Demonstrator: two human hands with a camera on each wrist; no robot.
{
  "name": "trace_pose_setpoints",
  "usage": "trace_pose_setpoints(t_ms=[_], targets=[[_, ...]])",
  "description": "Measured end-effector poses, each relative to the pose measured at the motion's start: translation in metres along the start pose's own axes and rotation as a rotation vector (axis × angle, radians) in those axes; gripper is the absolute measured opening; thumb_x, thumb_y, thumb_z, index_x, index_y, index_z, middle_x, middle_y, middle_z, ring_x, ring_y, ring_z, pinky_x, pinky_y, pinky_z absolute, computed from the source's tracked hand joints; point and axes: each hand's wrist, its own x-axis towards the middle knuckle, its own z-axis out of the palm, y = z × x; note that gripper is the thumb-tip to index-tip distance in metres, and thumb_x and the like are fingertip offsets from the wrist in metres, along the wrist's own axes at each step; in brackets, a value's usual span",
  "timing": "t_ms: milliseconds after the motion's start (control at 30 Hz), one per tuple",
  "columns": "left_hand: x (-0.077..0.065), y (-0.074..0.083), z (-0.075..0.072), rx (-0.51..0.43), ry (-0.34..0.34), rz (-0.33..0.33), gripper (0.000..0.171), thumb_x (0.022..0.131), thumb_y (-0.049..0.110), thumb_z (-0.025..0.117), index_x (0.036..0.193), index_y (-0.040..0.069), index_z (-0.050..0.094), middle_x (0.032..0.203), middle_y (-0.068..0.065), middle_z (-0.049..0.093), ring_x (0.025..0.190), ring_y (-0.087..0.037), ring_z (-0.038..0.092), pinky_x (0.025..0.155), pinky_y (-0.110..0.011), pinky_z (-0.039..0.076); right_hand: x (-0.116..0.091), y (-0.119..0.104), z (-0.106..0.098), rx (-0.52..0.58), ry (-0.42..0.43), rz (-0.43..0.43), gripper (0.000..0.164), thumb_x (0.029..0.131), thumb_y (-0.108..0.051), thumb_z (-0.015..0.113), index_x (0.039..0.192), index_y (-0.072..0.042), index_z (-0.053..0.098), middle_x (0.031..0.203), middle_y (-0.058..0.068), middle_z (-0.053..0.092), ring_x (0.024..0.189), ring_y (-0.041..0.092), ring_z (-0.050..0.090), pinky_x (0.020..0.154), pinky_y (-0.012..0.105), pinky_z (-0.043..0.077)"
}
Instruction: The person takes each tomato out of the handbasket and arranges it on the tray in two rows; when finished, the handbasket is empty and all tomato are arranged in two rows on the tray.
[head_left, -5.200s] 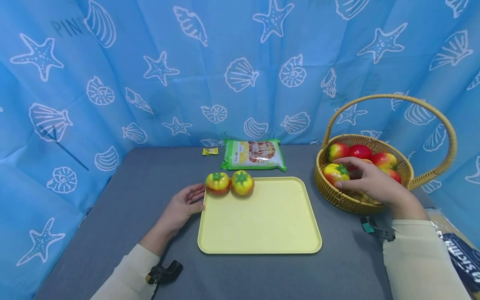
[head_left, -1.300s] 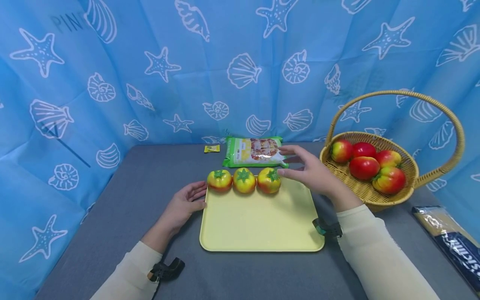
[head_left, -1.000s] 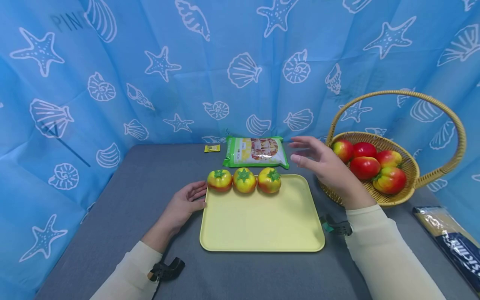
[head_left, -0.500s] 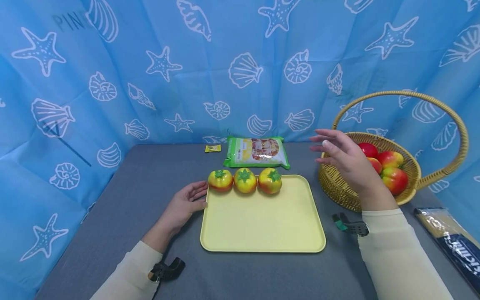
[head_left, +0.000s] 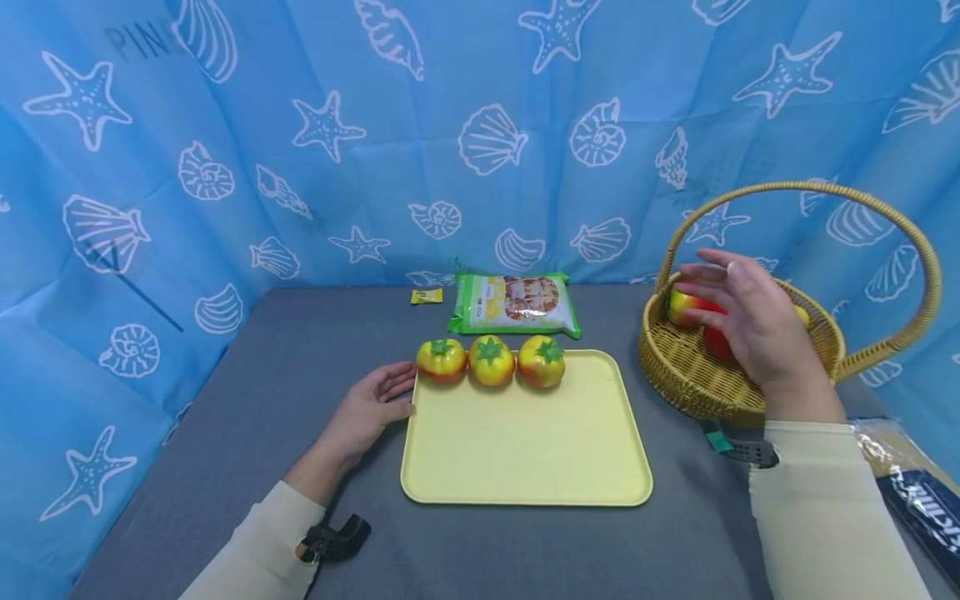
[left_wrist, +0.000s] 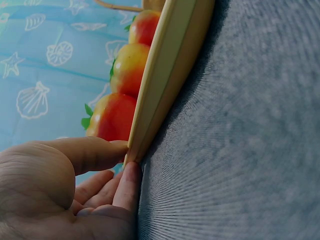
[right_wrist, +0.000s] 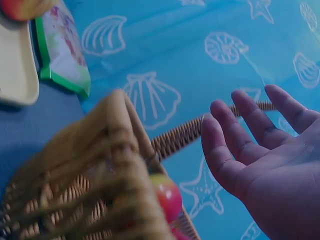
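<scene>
A pale yellow tray (head_left: 525, 442) lies on the grey table. Along its far edge sit three yellow-and-red tomato-like fruits (head_left: 491, 362) with green leafy tops, side by side. At the tray's left edge my left hand (head_left: 367, 412) pinches the rim; the left wrist view shows the thumb (left_wrist: 95, 152) on it and a fingertip lower down. My right hand (head_left: 757, 321) is over the wicker basket (head_left: 686, 387), holding nothing, its fingers spread and loosely bent. Red and yellow fruits (head_left: 686, 307) inside the basket are partly hidden behind that hand.
Behind the tray lie a green-and-white food packet (head_left: 516, 303) and a small yellow sachet (head_left: 427, 297). The basket's tall handle (head_left: 926, 267) arches up at the right. A dark plastic packet (head_left: 926, 508) lies near the right sleeve. A blue shell-print curtain (head_left: 420, 167) hangs behind.
My right hand took a tomato-like fruit from the basket, put it third in the row on the tray, let go, and moved right, back over the basket. My left hand stayed at the tray.
</scene>
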Motion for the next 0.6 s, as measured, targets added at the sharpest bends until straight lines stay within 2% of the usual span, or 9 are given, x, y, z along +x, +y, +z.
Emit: trace_pose_setpoints(t_ms=[167, 333, 600], targets=[[0.001, -0.001, 0.0, 0.005, 0.008, -0.013, 0.072, 0.096, -0.008, 0.072, 0.161, -0.006, 0.042, 0.164, -0.021, 0.048, 0.149, -0.035, 0.048, 0.111, -0.033, 0.05, -0.004, 0.003, -0.014, 0.034, 0.067, 0.013, 0.04, 0.119, -0.023, 0.043, 0.153, -0.005, 0.054, 0.145, 0.017, 0.06, 0.13, 0.03, 0.059, 0.097, 0.03, 0.059], [0.001, -0.001, 0.0, 0.012, 0.008, -0.014, 0.072, 0.096, -0.007, 0.072, 0.162, -0.006, 0.042, 0.164, -0.02, 0.048, 0.148, -0.035, 0.048, 0.111, -0.034, 0.05, -0.008, 0.003, -0.03, 0.071, 0.124, 0.023, 0.04, 0.119, -0.024, 0.042, 0.153, -0.004, 0.051, 0.145, 0.012, 0.061, 0.131, 0.03, 0.055, 0.097, 0.028, 0.058], [0.001, -0.002, -0.001, 0.01, -0.001, -0.014, 0.073, 0.096, -0.006, 0.072, 0.162, -0.006, 0.041, 0.164, -0.021, 0.047, 0.149, -0.035, 0.047, 0.111, -0.034, 0.05, -0.013, 0.004, -0.043, 0.029, 0.268, 0.043, 0.039, 0.117, -0.027, 0.05, 0.15, -0.007, 0.055, 0.145, 0.011, 0.059, 0.131, 0.027, 0.057, 0.093, 0.024, 0.058]])
